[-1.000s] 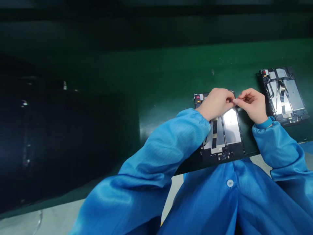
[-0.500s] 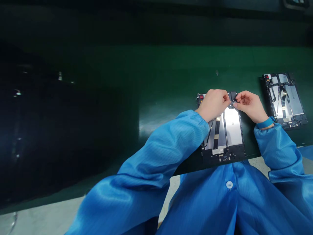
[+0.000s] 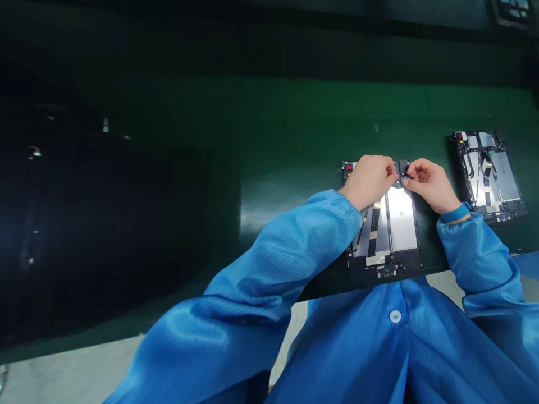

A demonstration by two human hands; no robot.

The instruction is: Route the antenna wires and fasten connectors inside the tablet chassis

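An opened tablet lies at the table's near edge, its silvery inner plates, dark flat cables and black frame exposed. Over its top part, my left hand is closed with thumb and fingers pressed together. My right hand has its fingers curled in a pinch at the upper right corner, beside a small black part. The fingertips of both hands nearly meet there. Whatever they grip is too small or hidden to name. My left hand covers much of the tablet's upper left area.
A second opened tablet, similar in make, lies to the right on the dark green table. At the far upper right is part of a dark-framed object. The table's front edge runs close to my body.
The view has tilted slightly, so more of the dark-framed object at the upper right shows. Both hands stay at the same place on the tablet, with hardly any visible movement.
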